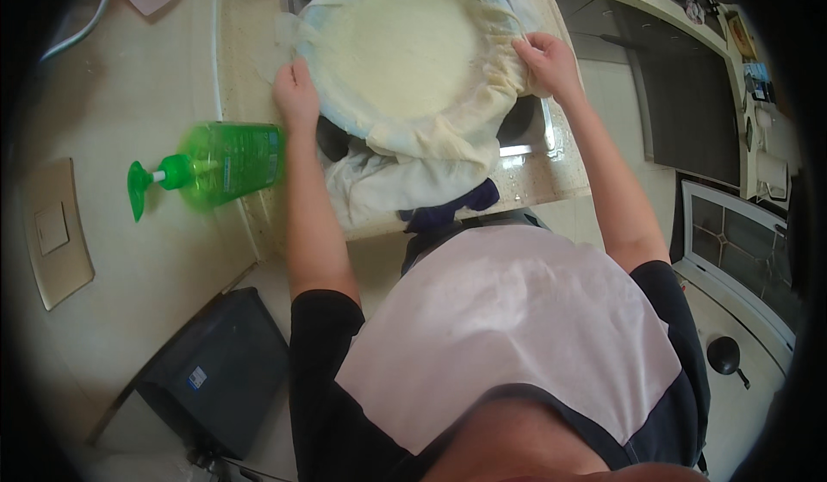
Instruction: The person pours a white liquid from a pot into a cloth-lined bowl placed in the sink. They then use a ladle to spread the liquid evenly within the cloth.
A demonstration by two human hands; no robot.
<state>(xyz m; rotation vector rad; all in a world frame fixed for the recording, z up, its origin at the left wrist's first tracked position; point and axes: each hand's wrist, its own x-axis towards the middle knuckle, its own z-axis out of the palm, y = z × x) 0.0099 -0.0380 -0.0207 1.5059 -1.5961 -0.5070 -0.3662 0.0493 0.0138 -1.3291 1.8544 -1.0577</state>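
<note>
A round light-blue basin [312,48] sits over the sink, lined with a thin straining cloth [452,139]. Inside it spreads a wide, pale cream-coloured mass [413,42], smooth in the middle; whether it is liquid or wet pulp cannot be told. My left hand [297,94] is closed at the basin's left rim, on the sheer edge of the cloth. At the right rim, my right hand [549,65] pinches the bunched cloth between thumb and fingers. Folds of cloth hang over the near rim.
Left of my forearm stands a green pump bottle [232,162]. A white cloth [387,185] and a dark purple cloth [452,207] lie at the counter's front edge. The metal sink's rim [549,126] shows on the right. A dark bin [213,366] stands at lower left.
</note>
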